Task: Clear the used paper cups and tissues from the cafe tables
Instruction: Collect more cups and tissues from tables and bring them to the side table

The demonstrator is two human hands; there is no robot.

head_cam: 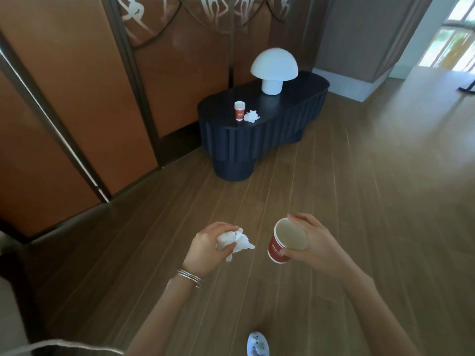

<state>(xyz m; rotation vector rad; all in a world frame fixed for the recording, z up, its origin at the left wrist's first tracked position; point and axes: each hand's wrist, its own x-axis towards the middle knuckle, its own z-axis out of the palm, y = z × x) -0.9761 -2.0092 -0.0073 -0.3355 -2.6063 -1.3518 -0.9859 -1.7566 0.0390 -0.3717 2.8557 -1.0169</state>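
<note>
Left hand [209, 246] clutches crumpled tissue [235, 241]; right hand [309, 240] wraps red paper cup [284, 242]. Carrying step, both hands full. Ahead on dark table [290, 109]: stacked cups [239, 111] touching another tissue [252, 116]. Next probably needs freeing a hand.

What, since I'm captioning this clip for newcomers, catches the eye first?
The hands up front: the left hand grips a crumpled tissue, and the right hand holds a red cup. Beyond them, by the screen, a dark table carries a white mushroom lamp, stacked cups and another tissue.
</note>
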